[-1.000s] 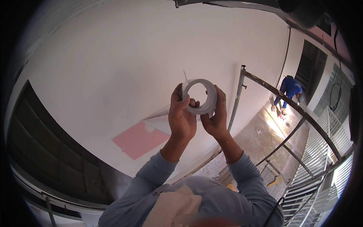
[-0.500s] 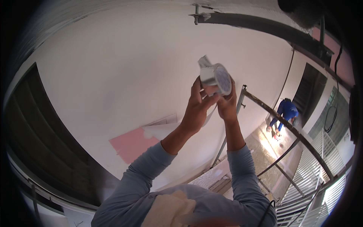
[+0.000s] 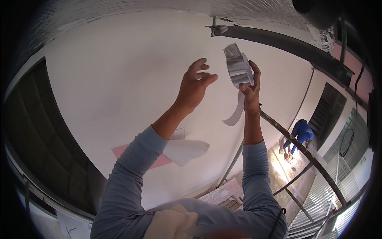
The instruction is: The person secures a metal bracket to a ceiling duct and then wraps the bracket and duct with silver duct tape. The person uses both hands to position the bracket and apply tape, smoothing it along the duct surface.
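A roll of silver foil tape (image 3: 240,72) is gripped by my right hand (image 3: 251,89), fingers behind it and thumb at its lower edge. Its loose foil end (image 3: 232,50) sticks up at the top, looking creased. A pale curved strip of backing paper (image 3: 235,113) hangs below the roll, beside my right wrist. My left hand (image 3: 193,84) is raised to the left of the roll, apart from it, with fingers spread and bent and nothing seen in them.
Foil-faced material (image 3: 254,14) spans overhead, beside a dark metal beam (image 3: 270,39). A scaffold rail (image 3: 302,149) slopes down at the right. Below, a person in blue (image 3: 303,131) bends near a bright patch of floor. A pink sheet (image 3: 161,160) lies against the white wall (image 3: 119,79).
My left hand has let go of the tape roll and moved left. The roll has turned in my right hand, and the backing strip now hangs in full view.
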`<act>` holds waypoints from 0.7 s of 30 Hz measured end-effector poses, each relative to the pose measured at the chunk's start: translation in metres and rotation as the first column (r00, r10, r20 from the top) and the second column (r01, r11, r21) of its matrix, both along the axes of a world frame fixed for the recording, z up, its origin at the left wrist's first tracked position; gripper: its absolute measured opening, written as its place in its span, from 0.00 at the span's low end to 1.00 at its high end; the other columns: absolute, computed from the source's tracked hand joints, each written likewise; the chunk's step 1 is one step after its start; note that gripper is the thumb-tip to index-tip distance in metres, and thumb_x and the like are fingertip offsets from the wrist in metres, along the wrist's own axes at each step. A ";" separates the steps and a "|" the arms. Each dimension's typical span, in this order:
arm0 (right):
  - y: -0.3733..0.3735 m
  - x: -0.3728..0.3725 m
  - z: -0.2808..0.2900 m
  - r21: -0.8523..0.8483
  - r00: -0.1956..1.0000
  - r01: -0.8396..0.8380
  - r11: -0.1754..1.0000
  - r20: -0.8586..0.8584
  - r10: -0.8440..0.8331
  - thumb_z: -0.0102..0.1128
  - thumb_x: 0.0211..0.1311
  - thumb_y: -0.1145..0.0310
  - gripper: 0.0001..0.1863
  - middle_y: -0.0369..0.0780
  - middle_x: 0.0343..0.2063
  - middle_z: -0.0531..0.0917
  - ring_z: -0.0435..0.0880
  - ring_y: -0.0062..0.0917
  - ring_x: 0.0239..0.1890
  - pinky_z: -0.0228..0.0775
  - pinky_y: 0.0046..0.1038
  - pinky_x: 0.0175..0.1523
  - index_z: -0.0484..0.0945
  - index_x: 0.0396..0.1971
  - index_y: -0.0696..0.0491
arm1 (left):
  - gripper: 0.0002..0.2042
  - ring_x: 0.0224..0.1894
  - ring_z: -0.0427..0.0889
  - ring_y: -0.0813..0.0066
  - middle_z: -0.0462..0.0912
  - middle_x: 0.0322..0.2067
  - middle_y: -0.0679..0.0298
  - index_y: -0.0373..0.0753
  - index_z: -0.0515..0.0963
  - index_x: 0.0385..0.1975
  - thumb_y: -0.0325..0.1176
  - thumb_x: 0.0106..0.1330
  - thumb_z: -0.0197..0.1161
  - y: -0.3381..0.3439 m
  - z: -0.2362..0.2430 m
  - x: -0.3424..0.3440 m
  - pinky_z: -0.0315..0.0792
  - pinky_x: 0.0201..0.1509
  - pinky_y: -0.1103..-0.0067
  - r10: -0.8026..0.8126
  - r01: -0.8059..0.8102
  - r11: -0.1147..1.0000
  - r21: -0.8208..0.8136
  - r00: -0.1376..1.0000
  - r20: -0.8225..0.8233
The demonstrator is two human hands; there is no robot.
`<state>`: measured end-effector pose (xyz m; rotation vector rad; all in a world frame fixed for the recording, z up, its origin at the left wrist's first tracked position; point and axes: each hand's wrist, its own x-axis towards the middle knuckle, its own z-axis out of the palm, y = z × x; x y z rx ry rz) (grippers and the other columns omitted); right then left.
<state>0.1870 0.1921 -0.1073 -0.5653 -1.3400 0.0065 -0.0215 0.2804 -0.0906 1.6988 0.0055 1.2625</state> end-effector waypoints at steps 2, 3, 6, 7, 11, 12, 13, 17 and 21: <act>0.000 -0.001 -0.007 0.003 0.999 -0.040 0.999 0.019 0.040 0.82 0.44 0.55 0.59 0.46 0.62 0.73 0.74 0.35 0.65 0.66 0.35 0.69 0.55 0.74 0.56 | 0.33 0.58 0.78 0.63 0.73 0.62 0.51 0.32 0.65 0.70 0.36 0.66 0.64 -0.001 0.001 0.000 0.69 0.65 0.69 -0.062 0.061 0.998 -0.028 0.998 -0.025; -0.001 -0.001 -0.013 0.004 0.999 -0.047 0.999 0.021 0.047 0.81 0.44 0.54 0.57 0.46 0.61 0.75 0.75 0.34 0.64 0.66 0.35 0.68 0.57 0.73 0.56 | 0.33 0.59 0.77 0.64 0.73 0.62 0.51 0.32 0.65 0.70 0.37 0.66 0.64 0.000 0.001 0.000 0.69 0.66 0.68 -0.077 0.077 0.997 -0.027 0.997 -0.007; -0.006 0.000 -0.035 -0.017 0.998 -0.018 1.000 0.063 0.019 0.82 0.44 0.53 0.47 0.43 0.56 0.79 0.78 0.30 0.58 0.69 0.32 0.65 0.70 0.64 0.56 | 0.32 0.60 0.76 0.65 0.73 0.62 0.53 0.32 0.67 0.69 0.39 0.66 0.63 0.005 -0.001 -0.003 0.67 0.67 0.68 -0.111 0.111 0.994 -0.011 0.994 0.017; -0.009 0.002 -0.044 -0.054 0.996 -0.057 0.997 0.062 0.060 0.82 0.44 0.53 0.43 0.41 0.54 0.79 0.78 0.29 0.57 0.69 0.31 0.63 0.73 0.59 0.56 | 0.31 0.60 0.76 0.66 0.74 0.62 0.53 0.33 0.68 0.69 0.39 0.67 0.63 0.007 -0.003 -0.006 0.67 0.67 0.68 -0.112 0.112 0.994 -0.004 0.994 -0.011; -0.019 0.008 -0.077 -0.180 0.988 -0.152 0.972 0.009 0.156 0.84 0.43 0.53 0.32 0.36 0.47 0.81 0.78 0.22 0.51 0.68 0.25 0.56 0.79 0.45 0.54 | 0.27 0.55 0.81 0.65 0.81 0.55 0.50 0.27 0.74 0.62 0.34 0.65 0.66 0.013 -0.010 -0.010 0.71 0.63 0.74 -0.191 0.183 0.981 -0.067 0.971 -0.142; -0.022 0.010 -0.084 -0.206 0.987 -0.155 0.966 0.004 0.159 0.84 0.43 0.53 0.33 0.35 0.46 0.81 0.78 0.22 0.50 0.68 0.26 0.56 0.79 0.45 0.54 | 0.25 0.54 0.81 0.66 0.83 0.52 0.52 0.27 0.75 0.60 0.34 0.65 0.66 0.013 -0.013 -0.008 0.71 0.62 0.74 -0.202 0.196 0.979 -0.048 0.965 -0.168; -0.024 0.012 -0.089 -0.227 0.986 -0.165 0.960 -0.009 0.168 0.84 0.42 0.52 0.33 0.35 0.46 0.80 0.78 0.23 0.50 0.68 0.26 0.57 0.79 0.45 0.53 | 0.23 0.53 0.82 0.67 0.84 0.49 0.53 0.27 0.77 0.58 0.34 0.65 0.67 0.012 -0.016 -0.006 0.72 0.61 0.74 -0.210 0.208 0.978 -0.031 0.960 -0.187; -0.032 0.015 -0.099 -0.231 0.992 -0.116 0.966 0.017 0.124 0.84 0.43 0.54 0.31 0.35 0.46 0.80 0.77 0.22 0.50 0.68 0.26 0.56 0.78 0.43 0.53 | 0.17 0.47 0.83 0.70 0.87 0.39 0.57 0.28 0.83 0.48 0.34 0.65 0.70 0.008 -0.023 0.003 0.74 0.56 0.75 -0.200 0.197 0.980 -0.038 0.960 -0.193; -0.043 0.019 -0.087 -0.296 0.992 -0.073 0.953 0.080 0.100 0.82 0.44 0.59 0.27 0.35 0.46 0.79 0.77 0.22 0.50 0.68 0.26 0.56 0.76 0.41 0.52 | 0.13 0.42 0.83 0.73 0.88 0.37 0.58 0.30 0.85 0.40 0.35 0.64 0.72 0.008 -0.016 0.005 0.75 0.51 0.76 -0.099 0.111 0.993 0.028 0.958 -0.268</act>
